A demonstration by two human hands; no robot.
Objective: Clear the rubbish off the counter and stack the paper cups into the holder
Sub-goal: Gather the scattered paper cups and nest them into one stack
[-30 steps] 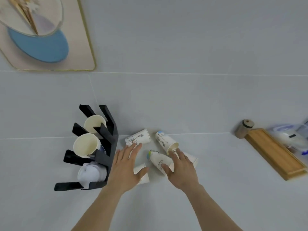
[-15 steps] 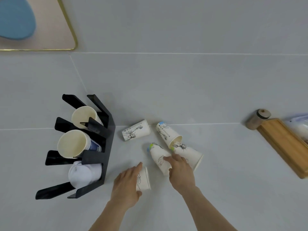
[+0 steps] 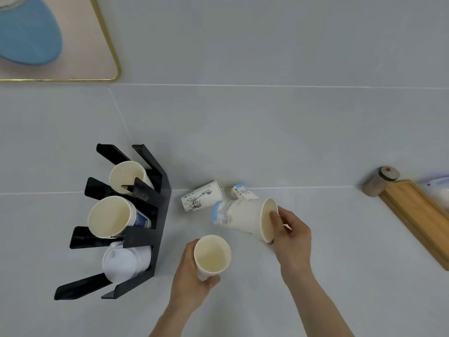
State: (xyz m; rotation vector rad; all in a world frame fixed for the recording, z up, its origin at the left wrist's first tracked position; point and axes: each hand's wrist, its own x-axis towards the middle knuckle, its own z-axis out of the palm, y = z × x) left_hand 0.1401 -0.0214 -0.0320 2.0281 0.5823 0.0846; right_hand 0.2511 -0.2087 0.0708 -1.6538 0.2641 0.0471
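Observation:
My left hand (image 3: 188,280) grips a white paper cup (image 3: 211,256) upright, its mouth facing up at me. My right hand (image 3: 291,235) holds a second paper cup (image 3: 243,218) by its rim, tilted on its side above the counter, base pointing left. Two more printed cups lie on the counter behind them: one (image 3: 201,196) near the holder, another (image 3: 243,192) partly hidden behind the lifted cup. The black cup holder (image 3: 160,215) stands at the left with stacked cups (image 3: 109,217) in its middle slot, a cup (image 3: 126,176) in the far slot and white lids (image 3: 124,261) in the near slot.
A wooden tray (image 3: 418,220) lies at the right edge with a small round wooden-lidded jar (image 3: 380,181) at its far end and a plastic-wrapped item (image 3: 437,188) beyond. A pink, gold-rimmed tray (image 3: 97,57) with a blue object (image 3: 26,32) sits far left.
Both hands have lifted a cup off the counter: the left one turned its cup upright, the right one raised its cup by the rim. The camera view shifted closer.

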